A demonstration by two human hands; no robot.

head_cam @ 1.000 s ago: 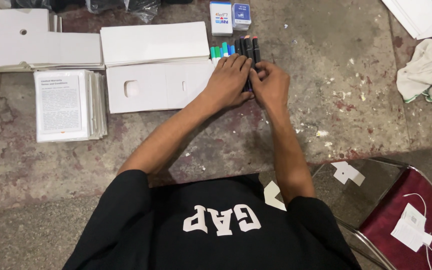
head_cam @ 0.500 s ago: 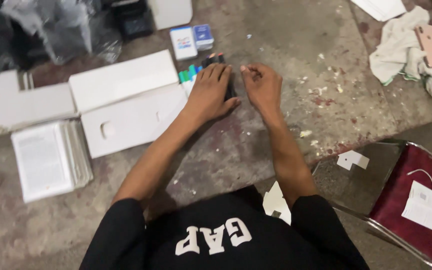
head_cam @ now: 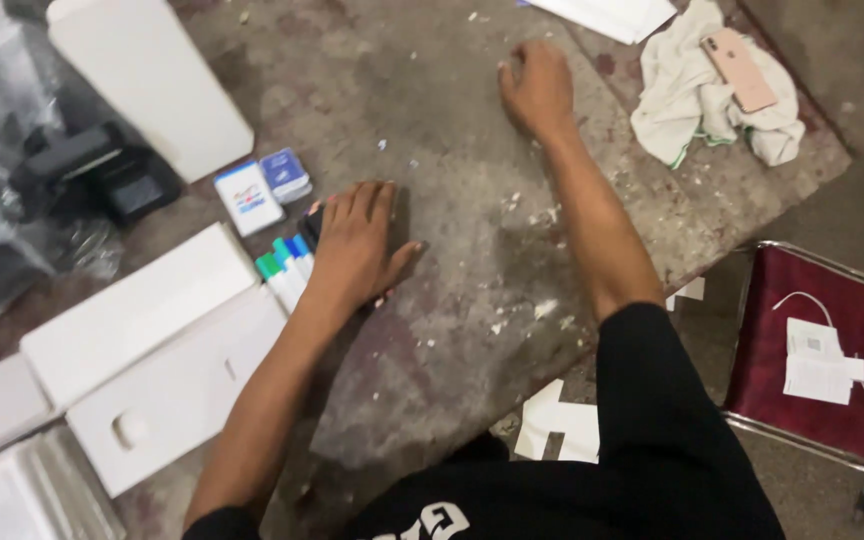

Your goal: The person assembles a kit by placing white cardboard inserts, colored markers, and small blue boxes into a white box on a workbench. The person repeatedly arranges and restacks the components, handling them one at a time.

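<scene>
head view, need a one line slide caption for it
Left hand flat on a row of markers on the worn table; right hand reaches toward a white cloth.

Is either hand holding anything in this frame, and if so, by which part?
Nothing is clearly held. The left hand lies palm-down on the markers, covering their dark ends rather than gripping. The right hand rests on the bare table, loosely curled, seemingly empty.

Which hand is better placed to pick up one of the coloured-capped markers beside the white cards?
Left, probably. The left hand lies flat on the table with its edge against the row of markers. The right hand is stretched far up the table near the white cloth, well apart from them.
</scene>
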